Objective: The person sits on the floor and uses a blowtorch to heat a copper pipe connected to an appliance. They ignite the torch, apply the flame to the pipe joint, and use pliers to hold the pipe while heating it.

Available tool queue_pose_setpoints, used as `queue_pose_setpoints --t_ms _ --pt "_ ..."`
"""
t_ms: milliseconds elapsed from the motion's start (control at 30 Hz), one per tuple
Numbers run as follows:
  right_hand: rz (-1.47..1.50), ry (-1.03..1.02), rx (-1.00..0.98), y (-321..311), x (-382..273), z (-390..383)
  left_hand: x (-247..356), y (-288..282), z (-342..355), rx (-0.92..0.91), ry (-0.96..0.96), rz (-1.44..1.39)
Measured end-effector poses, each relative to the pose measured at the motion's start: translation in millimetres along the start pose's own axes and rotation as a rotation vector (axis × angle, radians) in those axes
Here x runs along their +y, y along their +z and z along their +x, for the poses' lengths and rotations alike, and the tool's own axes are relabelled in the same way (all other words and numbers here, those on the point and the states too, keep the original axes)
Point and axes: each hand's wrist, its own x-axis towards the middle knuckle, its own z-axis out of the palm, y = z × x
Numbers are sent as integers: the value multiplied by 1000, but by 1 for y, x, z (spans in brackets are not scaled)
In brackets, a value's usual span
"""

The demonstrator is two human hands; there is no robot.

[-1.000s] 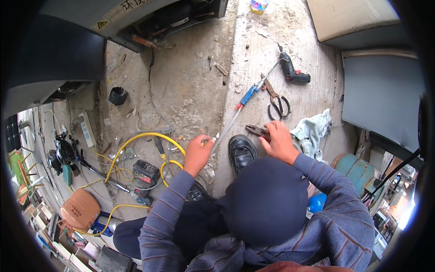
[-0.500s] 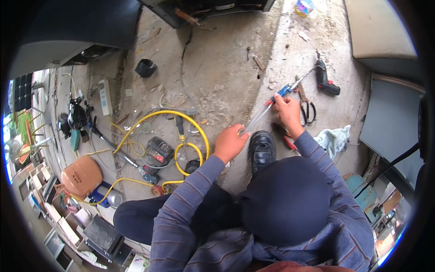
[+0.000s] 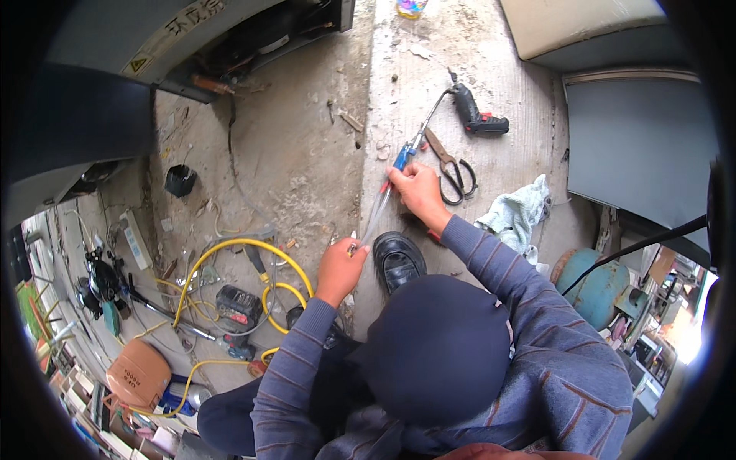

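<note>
My left hand (image 3: 341, 268) is closed on the pale clear hoses (image 3: 374, 216) with a small metal piece at its fingertips. My right hand (image 3: 418, 190) grips the blue handle (image 3: 402, 156) of a torch near its red hose connection; the torch's thin metal neck (image 3: 425, 123) reaches up to the right. Rusty scissors (image 3: 452, 169) with black handles lie beside it, below a black cordless screwdriver (image 3: 479, 115). Red-handled pliers (image 3: 420, 230) are partly hidden under my right wrist. My black shoe (image 3: 399, 261) is between my hands.
Yellow hoses (image 3: 230, 244), a battery pack (image 3: 236, 307) and an orange gas cylinder (image 3: 138, 372) lie at left. A pale rag (image 3: 514, 215) and rusty teal tank (image 3: 586, 287) are at right. Grey cabinets (image 3: 636, 130) and appliance casings (image 3: 238, 27) border the concrete floor (image 3: 299, 138).
My right hand has left the pliers, moved up and left, and taken hold of the blue torch handle. My left hand stays on the hoses. The camera view has shifted between frames.
</note>
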Motion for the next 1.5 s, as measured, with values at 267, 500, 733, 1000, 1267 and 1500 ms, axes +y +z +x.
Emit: queue_pose_setpoints --t_ms 267,500,733,1000,1267,1500 --pt "-127 -90 -103 -25 -2 -35 -3 -4 4 -136 -81 -216" --pt "-157 -167 79 -64 20 -58 -11 -26 13 -410 -127 -506" --pt "-221 -160 273 -107 41 -37 0 -50 11 -420 -310 -563" --pt "-513 -381 130 -132 57 -95 -3 -29 12 -257 -136 -357" --pt "-691 -555 -77 -114 66 -104 -4 -28 11 -171 -107 -303" --pt "-331 -319 -208 -117 63 -108 -10 -24 10 -143 -128 -287"
